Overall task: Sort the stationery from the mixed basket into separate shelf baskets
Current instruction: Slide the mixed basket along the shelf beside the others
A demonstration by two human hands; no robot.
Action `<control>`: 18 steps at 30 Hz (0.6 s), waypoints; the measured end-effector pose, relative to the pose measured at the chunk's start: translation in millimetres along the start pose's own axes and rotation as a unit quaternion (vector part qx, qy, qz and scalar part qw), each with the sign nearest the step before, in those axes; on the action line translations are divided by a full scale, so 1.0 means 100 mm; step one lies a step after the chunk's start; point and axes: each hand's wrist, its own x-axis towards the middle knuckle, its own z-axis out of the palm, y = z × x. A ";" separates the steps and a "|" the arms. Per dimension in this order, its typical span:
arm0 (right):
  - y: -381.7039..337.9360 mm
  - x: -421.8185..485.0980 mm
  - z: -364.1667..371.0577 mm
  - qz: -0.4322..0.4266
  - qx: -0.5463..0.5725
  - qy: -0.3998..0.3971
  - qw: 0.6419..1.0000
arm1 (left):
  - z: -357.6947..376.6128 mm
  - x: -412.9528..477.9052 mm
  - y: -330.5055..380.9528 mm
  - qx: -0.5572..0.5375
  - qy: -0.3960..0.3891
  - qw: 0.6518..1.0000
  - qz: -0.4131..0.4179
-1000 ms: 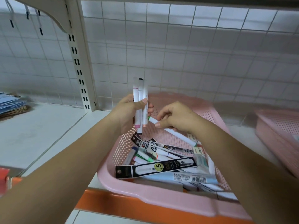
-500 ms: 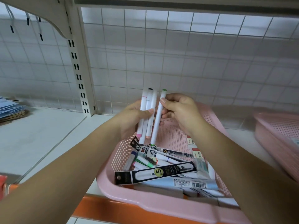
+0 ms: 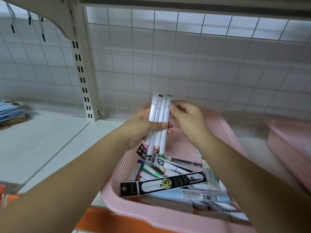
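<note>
4 markers [image 3: 157, 115] stand as 1 bundle, side by side and touching. Their long axis is near upright, the tops leaning slightly right and away. The barrels are white, and the end colours tell them apart: pink, black, a pale peach and green. The bundle hangs above the far left part of the basket [image 3: 151, 214] and does not touch it.

The left hand [image 3: 141, 128] grips the bundle at mid-length, its thumb laid across all 4 barrels and its fingers curled behind. The right hand [image 3: 186, 115] sits just to the right, its thumb and curled fingers seeming to pinch the upper end of the green marker [image 3: 166, 115], the outermost 1.

More loose markers lie directly below the bundle's lower ends, in the basket's left half, mixed with a black pack [image 3: 163, 184] marked .5 and other packets. The right hand looks the one to free for the next pick, which would be down and toward the person.

A 2nd basket [image 3: 289, 140], pink and blurred, sits well apart on the right, nearer the right arm. The shelf [image 3: 42, 140] runs off to the left.
</note>
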 end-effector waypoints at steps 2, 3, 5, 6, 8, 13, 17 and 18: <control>0.02 0.02 -0.05 -0.057 -0.129 0.019 0.990 | -0.03 0.01 -0.01 -0.025 0.013 1.000 0.004; 0.03 0.04 -0.08 -0.080 -0.200 0.027 0.976 | -0.05 0.01 -0.02 -0.042 0.018 0.999 0.008; 0.06 0.09 -0.15 -0.107 -0.349 0.025 0.931 | -0.08 0.01 -0.01 -0.074 0.026 0.997 0.018; 0.06 0.11 -0.17 -0.112 -0.413 0.019 0.904 | -0.08 0.00 0.00 -0.083 0.033 0.996 0.020; 0.03 0.11 -0.21 -0.113 -0.485 0.003 0.867 | -0.06 -0.04 0.05 -0.082 0.049 0.995 0.018; -0.17 -0.03 -0.53 -0.144 -0.563 -0.017 0.814 | 0.01 -0.10 0.25 -0.012 0.097 0.995 0.016; -0.30 -0.28 -1.14 -0.135 -0.577 0.006 0.806 | 0.36 -0.15 0.39 0.035 0.080 0.996 0.022; -0.32 -0.37 -1.33 -0.127 -0.575 0.012 0.808 | 0.53 -0.16 0.41 0.034 0.074 0.996 0.022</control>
